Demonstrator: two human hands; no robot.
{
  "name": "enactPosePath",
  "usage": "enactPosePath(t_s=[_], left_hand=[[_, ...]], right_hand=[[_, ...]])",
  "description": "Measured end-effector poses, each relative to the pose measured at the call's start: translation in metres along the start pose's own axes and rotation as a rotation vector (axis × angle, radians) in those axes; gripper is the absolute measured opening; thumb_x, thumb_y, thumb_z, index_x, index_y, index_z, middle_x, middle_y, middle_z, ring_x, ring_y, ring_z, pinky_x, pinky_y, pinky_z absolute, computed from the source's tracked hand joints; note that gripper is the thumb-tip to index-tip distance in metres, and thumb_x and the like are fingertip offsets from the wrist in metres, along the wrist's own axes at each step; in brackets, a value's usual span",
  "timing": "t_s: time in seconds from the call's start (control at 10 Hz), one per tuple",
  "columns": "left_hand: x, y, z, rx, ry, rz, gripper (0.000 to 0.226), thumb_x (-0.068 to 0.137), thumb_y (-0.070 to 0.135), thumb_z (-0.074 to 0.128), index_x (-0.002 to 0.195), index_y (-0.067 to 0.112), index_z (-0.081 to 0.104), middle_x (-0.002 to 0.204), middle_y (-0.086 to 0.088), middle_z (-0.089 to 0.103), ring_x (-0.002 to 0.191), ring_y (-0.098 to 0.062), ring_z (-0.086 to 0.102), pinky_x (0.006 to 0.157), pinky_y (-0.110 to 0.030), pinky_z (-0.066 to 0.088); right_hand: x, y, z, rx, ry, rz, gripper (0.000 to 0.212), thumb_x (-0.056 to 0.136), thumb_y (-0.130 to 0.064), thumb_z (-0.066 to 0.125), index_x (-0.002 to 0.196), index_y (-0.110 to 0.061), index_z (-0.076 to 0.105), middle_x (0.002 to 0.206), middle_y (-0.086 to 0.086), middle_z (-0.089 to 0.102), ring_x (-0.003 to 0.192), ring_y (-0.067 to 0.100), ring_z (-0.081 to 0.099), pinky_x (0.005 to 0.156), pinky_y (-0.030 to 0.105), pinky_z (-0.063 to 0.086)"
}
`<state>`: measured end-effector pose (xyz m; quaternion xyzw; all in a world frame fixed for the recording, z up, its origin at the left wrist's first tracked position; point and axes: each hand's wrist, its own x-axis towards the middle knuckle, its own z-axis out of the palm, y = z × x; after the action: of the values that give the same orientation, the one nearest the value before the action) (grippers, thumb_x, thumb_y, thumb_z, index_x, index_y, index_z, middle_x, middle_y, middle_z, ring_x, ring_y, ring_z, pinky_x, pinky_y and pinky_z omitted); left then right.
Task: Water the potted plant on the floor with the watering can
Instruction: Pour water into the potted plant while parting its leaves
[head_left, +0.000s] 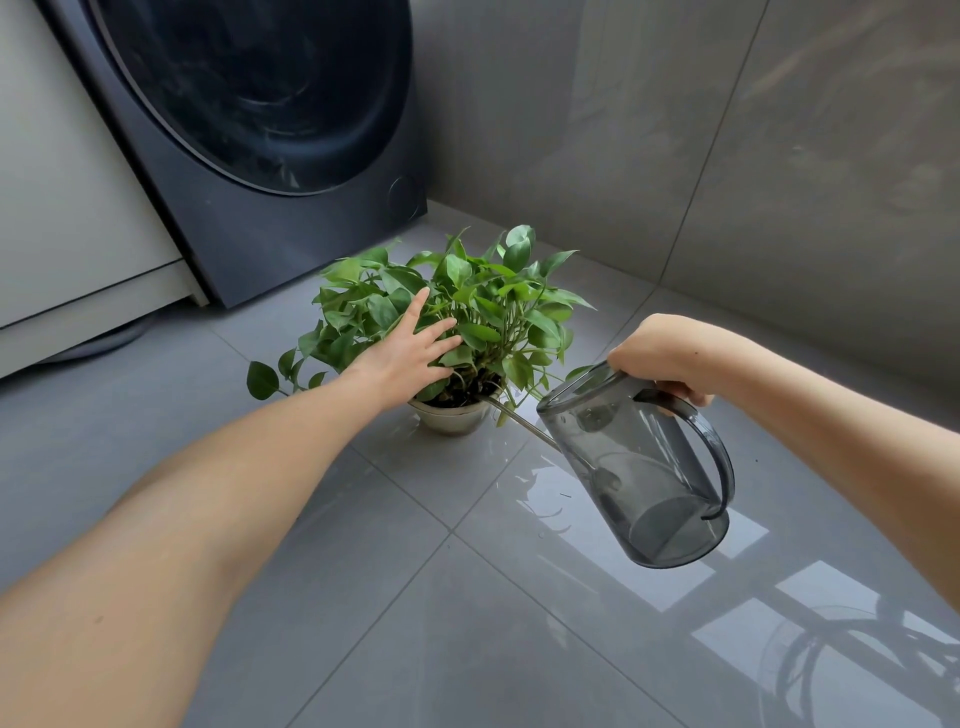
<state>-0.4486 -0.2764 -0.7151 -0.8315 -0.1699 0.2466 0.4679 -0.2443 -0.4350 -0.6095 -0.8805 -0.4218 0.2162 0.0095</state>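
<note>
The right hand (670, 358) grips the smoky watering can (649, 467) by its handle, tilted, its thin spout (524, 423) running up-left into the pothos pot (452, 413) on the floor; the open left hand (410, 353) parts the leaves.

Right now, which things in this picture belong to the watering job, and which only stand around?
Part of the job:
watering can, tilted, held by the right hand
its thin spout, tip at the soil
potted plant in its pot
left hand, pushing leaves aside

Not part of it:
washing machine
white cabinet
</note>
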Motion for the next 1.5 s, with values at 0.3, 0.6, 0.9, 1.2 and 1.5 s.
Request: enactPosePath(t_s=[0.3, 0.6, 0.9, 1.2, 1.5], left_hand=[[0.000, 0.000, 0.003, -0.012, 0.012, -0.007, 0.057, 0.099, 0.024, 0.044, 0.149, 0.033, 0.018, 0.160, -0.010, 0.001, 0.145, -0.035, -0.005, 0.103, -0.074, -0.006], [0.001, 0.001, 0.004, -0.006, 0.012, -0.011, 0.056, 0.099, 0.026, 0.043, 0.149, 0.034, 0.018, 0.160, -0.010, 0.001, 0.145, -0.035, -0.005, 0.103, -0.074, -0.005], [-0.001, 0.000, 0.001, -0.006, 0.005, -0.004, 0.055, 0.100, 0.025, 0.041, 0.150, 0.033, 0.017, 0.160, -0.011, 0.001, 0.145, -0.035, -0.005, 0.104, -0.074, -0.005], [0.000, 0.000, 0.000, -0.007, 0.012, -0.004, 0.056, 0.100, 0.024, 0.041, 0.149, 0.034, 0.018, 0.160, -0.010, 0.002, 0.145, -0.035, -0.005, 0.103, -0.074, -0.005], [-0.001, 0.000, 0.002, -0.004, 0.014, -0.007, 0.057, 0.099, 0.024, 0.043, 0.149, 0.033, 0.018, 0.160, -0.010, 0.002, 0.145, -0.035, -0.005, 0.103, -0.074, -0.005]], right_hand=[[0.005, 0.000, -0.001, -0.014, 0.000, -0.008, 0.016, 0.084, -0.010, 0.041, 0.069, -0.005, 0.043, 0.055, 0.013, 0.038, 0.048, 0.024, 0.036, 0.044, 0.022, 0.025], [0.006, 0.002, -0.003, -0.013, 0.006, 0.002, 0.017, 0.085, -0.011, 0.042, 0.070, -0.003, 0.044, 0.056, 0.013, 0.038, 0.046, 0.024, 0.035, 0.043, 0.022, 0.025], [0.003, -0.002, -0.005, 0.016, 0.000, -0.003, 0.013, 0.085, -0.009, 0.042, 0.075, -0.002, 0.046, 0.070, 0.018, 0.043, 0.065, 0.032, 0.043, 0.045, 0.025, 0.026], [-0.006, -0.009, -0.011, -0.052, 0.073, -0.017, 0.030, 0.089, -0.012, 0.043, 0.060, -0.005, 0.042, 0.059, 0.011, 0.042, 0.046, 0.024, 0.038, 0.045, 0.025, 0.028], [-0.012, -0.013, -0.013, -0.094, 0.089, -0.056, 0.033, 0.092, -0.014, 0.041, 0.059, -0.008, 0.040, 0.061, 0.006, 0.040, 0.047, 0.021, 0.037, 0.046, 0.025, 0.028]])
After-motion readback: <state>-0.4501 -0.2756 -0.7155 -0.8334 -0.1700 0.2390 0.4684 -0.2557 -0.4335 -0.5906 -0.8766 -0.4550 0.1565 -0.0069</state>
